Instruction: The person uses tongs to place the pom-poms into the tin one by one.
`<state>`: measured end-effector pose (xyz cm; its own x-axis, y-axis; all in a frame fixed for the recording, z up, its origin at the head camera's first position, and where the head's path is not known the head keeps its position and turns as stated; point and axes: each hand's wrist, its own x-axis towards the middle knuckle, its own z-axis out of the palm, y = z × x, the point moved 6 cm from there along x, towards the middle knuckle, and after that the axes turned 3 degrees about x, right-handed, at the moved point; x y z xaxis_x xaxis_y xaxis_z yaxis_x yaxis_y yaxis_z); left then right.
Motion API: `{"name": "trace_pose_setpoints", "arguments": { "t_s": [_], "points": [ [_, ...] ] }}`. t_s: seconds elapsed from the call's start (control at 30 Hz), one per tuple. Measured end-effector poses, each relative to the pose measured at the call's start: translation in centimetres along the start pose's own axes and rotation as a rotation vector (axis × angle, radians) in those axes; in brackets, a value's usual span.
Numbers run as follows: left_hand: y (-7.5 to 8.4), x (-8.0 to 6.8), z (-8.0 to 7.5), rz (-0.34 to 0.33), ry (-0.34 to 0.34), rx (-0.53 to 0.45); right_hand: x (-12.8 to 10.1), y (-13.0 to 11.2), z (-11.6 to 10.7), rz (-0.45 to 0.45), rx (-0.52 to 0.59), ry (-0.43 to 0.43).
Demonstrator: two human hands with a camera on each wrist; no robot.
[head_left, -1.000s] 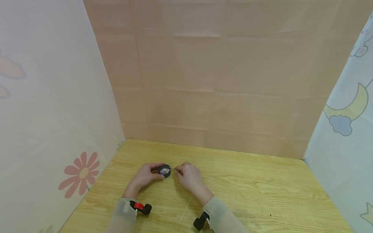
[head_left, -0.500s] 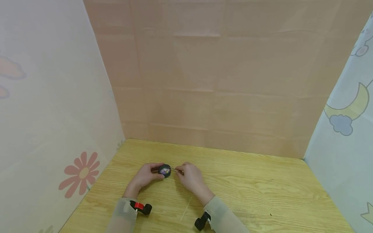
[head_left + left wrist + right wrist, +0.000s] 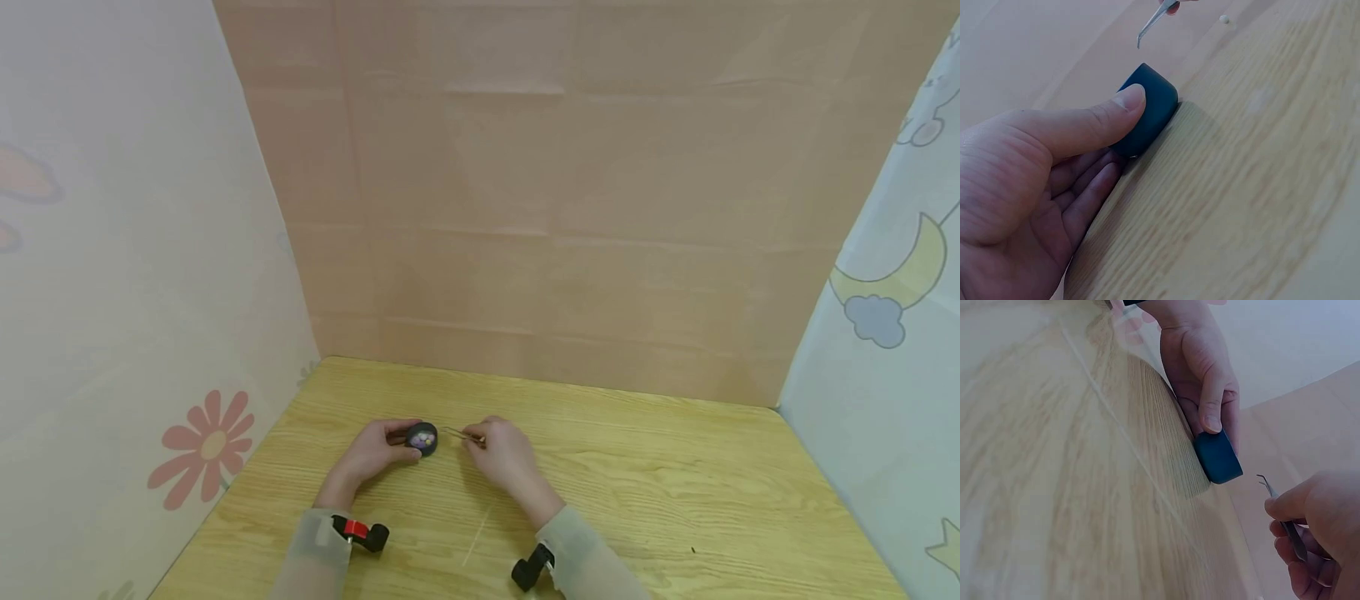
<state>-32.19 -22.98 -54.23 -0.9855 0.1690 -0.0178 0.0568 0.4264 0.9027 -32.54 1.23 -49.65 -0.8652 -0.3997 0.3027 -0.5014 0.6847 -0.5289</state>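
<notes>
Tweezers [image 3: 459, 433] are pinched in the right hand [image 3: 504, 457], tips just clear of the small dark round case [image 3: 422, 438] that the left hand [image 3: 372, 456] grips on the desk [image 3: 675, 500]. Judging by this, picking from the case is underway; next, a careful reach back.

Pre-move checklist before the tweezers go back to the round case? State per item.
1. Left hand grips round case, thumb on its wall: ok.
2. Case rests on table: ok.
3. Right hand pinches tweezers: ok.
4. Tweezer tip apart from the case: ok.
5. Anything held in the tip: cannot tell.
6. Small bead lies loose on the table: not ok.
</notes>
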Motion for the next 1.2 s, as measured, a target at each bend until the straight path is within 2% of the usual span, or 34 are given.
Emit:
{"name": "trace_pose_setpoints", "arguments": {
  "t_s": [0.3,0.67,0.93,1.2],
  "points": [
    [-0.3,0.2,0.2,0.008,-0.009,0.016,-0.6,2.4,-1.6,0.025,-0.006,0.020],
    [-0.3,0.0,0.1,0.002,-0.008,0.002,-1.3,5.1,-3.1,0.111,-0.039,0.044],
    [-0.2,-0.1,0.1,-0.006,-0.006,0.006,-1.7,6.3,-3.8,0.167,-0.060,0.032],
    [-0.1,-0.1,0.2,-0.001,-0.003,0.007,-1.6,6.7,-4.4,0.175,-0.104,0.041]
  ]
}}
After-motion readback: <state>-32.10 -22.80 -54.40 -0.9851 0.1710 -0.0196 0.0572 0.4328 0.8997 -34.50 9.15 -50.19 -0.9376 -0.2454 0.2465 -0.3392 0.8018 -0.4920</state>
